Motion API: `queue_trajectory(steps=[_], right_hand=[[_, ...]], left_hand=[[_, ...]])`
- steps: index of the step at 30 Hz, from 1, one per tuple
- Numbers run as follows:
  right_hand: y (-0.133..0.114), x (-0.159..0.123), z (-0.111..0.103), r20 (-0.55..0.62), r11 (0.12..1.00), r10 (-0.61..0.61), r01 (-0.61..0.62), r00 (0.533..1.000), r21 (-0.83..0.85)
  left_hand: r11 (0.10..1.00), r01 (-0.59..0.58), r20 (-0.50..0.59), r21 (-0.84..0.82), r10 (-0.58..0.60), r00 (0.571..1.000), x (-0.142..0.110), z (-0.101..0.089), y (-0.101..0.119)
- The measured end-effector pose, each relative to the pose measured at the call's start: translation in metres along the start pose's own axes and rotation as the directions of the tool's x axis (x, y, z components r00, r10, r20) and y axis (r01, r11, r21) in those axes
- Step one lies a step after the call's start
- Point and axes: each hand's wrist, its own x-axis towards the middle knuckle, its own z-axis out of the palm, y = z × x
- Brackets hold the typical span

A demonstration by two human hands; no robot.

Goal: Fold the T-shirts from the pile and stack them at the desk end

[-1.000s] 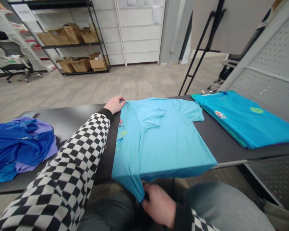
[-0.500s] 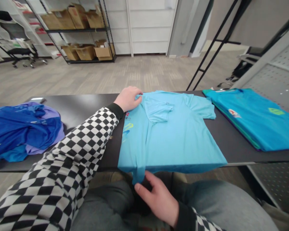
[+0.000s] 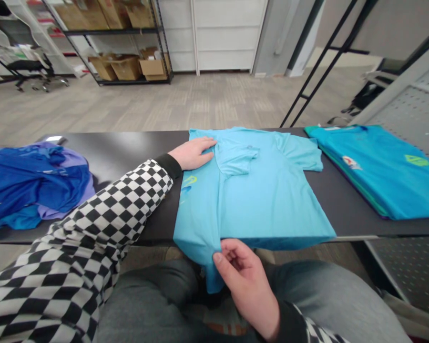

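A light blue T-shirt [image 3: 264,200] is spread across the black table [image 3: 128,143], its left side turned inward with that sleeve lying over the body. Its hem hangs past the table's near edge. My left hand [image 3: 195,153] lies flat on the folded left side near the shoulder, fingers stretched out. At the hem, my right hand [image 3: 248,281] pinches the edge of the turned-in side between thumb and fingers. Part of the shirt's printed logo shows below my left wrist.
A stack of folded blue shirts [image 3: 396,176] sits on the table at the right. At the left lies a crumpled heap of blue and purple clothes [image 3: 39,186]. Beyond the table are a black metal stand [image 3: 321,66] and a shelf [image 3: 117,32] of cardboard boxes.
My right hand has taken hold of the shirt's hem and moved it slightly right. My left hand has flattened and slid down a little, uncovering the shirt's top left corner.
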Motion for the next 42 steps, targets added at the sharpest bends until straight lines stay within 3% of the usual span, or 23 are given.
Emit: queue_trajectory(steps=[5, 10, 15, 17, 20, 22, 24, 31, 42], right_hand=[[-0.006, -0.01, -0.002, -0.096, 0.999, -0.052, 0.052, 0.994, -0.004], [-0.002, -0.009, -0.008, -0.141, 0.998, -0.013, 0.004, 0.99, -0.065], [-0.003, -0.001, -0.014, -0.14, 0.987, 0.006, -0.029, 0.99, -0.158], [-0.006, -0.001, -0.015, -0.143, 0.987, -0.028, 0.005, 0.989, -0.162], [-0.008, -0.003, -0.014, -0.138, 0.981, -0.097, 0.072, 0.986, -0.178], [-0.009, -0.004, -0.013, -0.135, 0.981, -0.113, 0.089, 0.984, -0.174], [-0.007, -0.004, -0.012, -0.135, 0.984, -0.108, 0.086, 0.985, -0.158], [-0.002, -0.002, -0.012, -0.125, 0.991, -0.09, 0.076, 0.988, -0.11], [0.001, -0.007, -0.016, -0.153, 0.989, -0.101, 0.083, 0.983, -0.119]], left_hand=[[0.999, 0.012, 0.06, 0.032, -0.014, 0.998, 0.0, -0.001, 0.003], [0.998, 0.029, 0.056, 0.053, -0.032, 0.998, -0.002, -0.006, 0.008], [0.988, -0.135, -0.006, 0.075, 0.136, 0.991, -0.013, -0.016, 0.037], [0.961, -0.278, 0.031, -0.004, 0.278, 0.96, -0.022, -0.017, 0.055], [0.857, -0.483, 0.08, -0.178, 0.502, 0.861, -0.035, -0.012, 0.078], [0.788, -0.556, 0.065, -0.264, 0.589, 0.805, -0.041, -0.01, 0.088], [0.75, -0.585, 0.046, -0.307, 0.626, 0.778, -0.043, -0.01, 0.092], [0.753, -0.561, 0.059, -0.344, 0.613, 0.788, -0.039, -0.014, 0.088], [0.714, -0.58, -0.094, -0.393, 0.596, 0.798, -0.036, -0.007, 0.092]])
